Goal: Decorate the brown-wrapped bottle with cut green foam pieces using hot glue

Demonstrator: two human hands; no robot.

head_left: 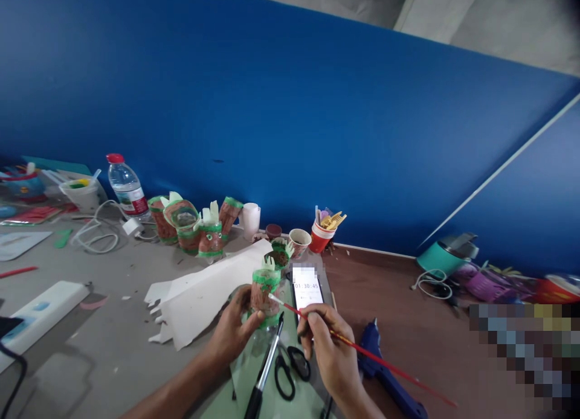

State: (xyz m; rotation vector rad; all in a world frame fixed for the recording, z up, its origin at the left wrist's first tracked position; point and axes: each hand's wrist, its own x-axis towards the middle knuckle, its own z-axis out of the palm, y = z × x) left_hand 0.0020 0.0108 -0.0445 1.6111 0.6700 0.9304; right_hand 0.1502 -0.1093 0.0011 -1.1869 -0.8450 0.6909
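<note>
My left hand [239, 319] is closed around a small cup [263, 286], seemingly cut from a plastic bottle, painted brown with green bands and topped by a pale fork-like piece. A thin red paintbrush [385, 366] is pinched in my right hand [330, 340]; its pale tip meets or nearly meets the cup's front, I cannot tell which. Below the hands lie a black-and-silver pen [268, 367] and black-handled scissors [290, 371] on a pale green sheet. A phone [308, 286] showing a timer lies behind my right hand, partly hidden by it.
Similar painted cups [211, 239] and a water bottle [127, 189] stand at the back left. White torn paper [203, 292] lies left of my hands. A blue glue gun [385, 364] is at right, a power strip [43, 322] far left. Behind rises a blue partition [290, 105].
</note>
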